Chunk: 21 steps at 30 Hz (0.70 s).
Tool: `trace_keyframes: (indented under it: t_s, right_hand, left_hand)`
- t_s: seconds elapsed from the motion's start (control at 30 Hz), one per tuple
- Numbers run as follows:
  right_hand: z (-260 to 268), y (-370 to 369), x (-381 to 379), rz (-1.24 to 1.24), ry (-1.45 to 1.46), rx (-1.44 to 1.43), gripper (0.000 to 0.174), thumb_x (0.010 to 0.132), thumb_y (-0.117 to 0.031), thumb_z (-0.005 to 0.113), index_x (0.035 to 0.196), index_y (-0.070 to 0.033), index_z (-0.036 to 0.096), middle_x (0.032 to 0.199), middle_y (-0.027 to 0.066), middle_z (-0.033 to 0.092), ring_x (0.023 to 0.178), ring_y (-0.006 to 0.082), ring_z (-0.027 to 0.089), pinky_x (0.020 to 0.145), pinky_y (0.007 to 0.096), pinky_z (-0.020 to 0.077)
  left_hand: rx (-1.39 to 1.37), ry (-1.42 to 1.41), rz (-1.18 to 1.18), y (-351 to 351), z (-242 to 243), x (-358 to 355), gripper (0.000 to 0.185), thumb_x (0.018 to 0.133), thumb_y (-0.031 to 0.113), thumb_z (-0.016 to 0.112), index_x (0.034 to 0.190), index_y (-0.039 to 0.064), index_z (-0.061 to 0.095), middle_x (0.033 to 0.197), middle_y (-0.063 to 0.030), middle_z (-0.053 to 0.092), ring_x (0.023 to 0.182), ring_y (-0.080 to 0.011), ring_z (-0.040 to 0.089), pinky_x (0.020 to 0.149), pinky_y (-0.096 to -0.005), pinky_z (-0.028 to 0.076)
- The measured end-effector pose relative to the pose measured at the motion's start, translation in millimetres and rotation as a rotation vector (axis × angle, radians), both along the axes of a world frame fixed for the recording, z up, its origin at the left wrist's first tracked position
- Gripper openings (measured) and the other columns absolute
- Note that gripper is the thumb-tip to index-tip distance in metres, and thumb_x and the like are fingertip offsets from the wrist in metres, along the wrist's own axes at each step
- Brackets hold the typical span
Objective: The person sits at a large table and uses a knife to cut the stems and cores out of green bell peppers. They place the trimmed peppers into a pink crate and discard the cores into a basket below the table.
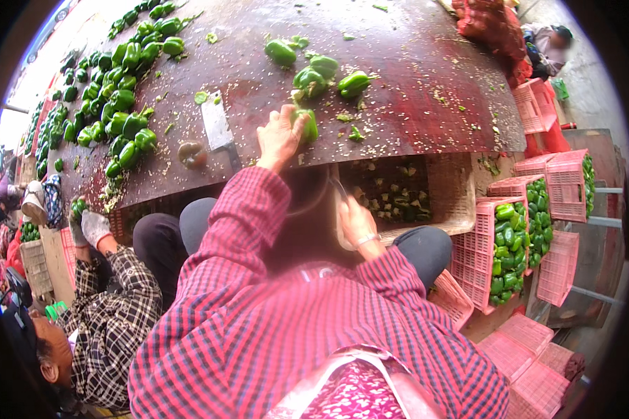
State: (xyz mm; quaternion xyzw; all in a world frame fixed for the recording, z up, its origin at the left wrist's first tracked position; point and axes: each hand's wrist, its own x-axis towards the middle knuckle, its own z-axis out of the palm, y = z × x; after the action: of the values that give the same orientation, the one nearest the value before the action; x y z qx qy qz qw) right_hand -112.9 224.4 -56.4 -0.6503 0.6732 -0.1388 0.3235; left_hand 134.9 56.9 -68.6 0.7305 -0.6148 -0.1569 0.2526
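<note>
My left hand (279, 137) grips a green bell pepper (309, 127) at the near edge of the dark tabletop (398, 120). Lower down, over my lap, my right hand (357, 222) is closed around a thin metal tool (338, 187), which looks like a knife; its far end is blurred. Several green peppers (310, 81) lie just beyond my left hand. To its left rests a cleaver (217, 125) with a dark handle, and beside that a brownish pepper (192, 155). A crate (466, 204) holding pepper cores (398, 194) stands below the table edge by my right hand.
A long heap of green peppers (120, 112) covers the table's left side. Close on my left, a co-worker's gloved hands (95, 228) hold a pepper (78, 207). Pink crates of peppers (474, 251) stand at right. Red mesh sacks (490, 31) and another person (548, 50) are at upper right.
</note>
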Motion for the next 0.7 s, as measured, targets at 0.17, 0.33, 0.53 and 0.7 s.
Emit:
trace_keyframes:
  t_s: [0.17, 0.33, 0.53, 0.7]
  right_hand:
    - [39, 35, -48, -0.368, -0.656, 0.120, 0.026, 0.110, -0.034, 0.064, 0.104, -0.009, 0.061, 0.064, 0.0005, 0.059, 0.043, 0.0066, 0.048, 0.039, 0.0245, 0.0359]
    - [101, -6, -27, -0.275, -0.768, -0.221, 0.062, 0.095, -0.045, 0.083, 0.138, -0.008, 0.060, 0.100, 0.0084, 0.072, 0.067, 0.0133, 0.065, 0.057, 0.0318, 0.0522]
    - [125, 5, -33, 0.031, -0.694, -0.344, 0.056, 0.089, -0.042, 0.089, 0.124, -0.004, 0.066, 0.100, 0.0111, 0.077, 0.093, 0.0191, 0.074, 0.083, 0.0359, 0.0582]
    - [134, 25, -62, 0.159, -0.673, -0.314, 0.043, 0.094, -0.031, 0.085, 0.119, -0.001, 0.070, 0.098, 0.0125, 0.078, 0.090, 0.0159, 0.074, 0.078, 0.0333, 0.0592]
  left_hand:
    - [0.139, 0.253, -0.187, 9, 42, -14, 0.064, 0.089, 0.041, 0.084, 0.135, 0.008, 0.055, 0.118, -0.0168, 0.069, 0.108, -0.0320, 0.071, 0.094, -0.0474, 0.056]
    - [0.129, 0.648, -0.444, 94, 108, -56, 0.058, 0.089, 0.020, 0.086, 0.135, 0.003, 0.054, 0.114, -0.0103, 0.068, 0.102, -0.0178, 0.066, 0.090, -0.0352, 0.056]
    - [0.155, 0.808, -0.615, 168, 166, -81, 0.056, 0.089, 0.004, 0.074, 0.141, 0.003, 0.052, 0.126, -0.0062, 0.068, 0.111, -0.0137, 0.064, 0.094, -0.0316, 0.056]
    - [0.408, 1.042, -0.651, 186, 163, -87, 0.051, 0.092, -0.001, 0.063, 0.141, 0.004, 0.051, 0.123, -0.0066, 0.067, 0.104, -0.0141, 0.065, 0.091, -0.0313, 0.057]
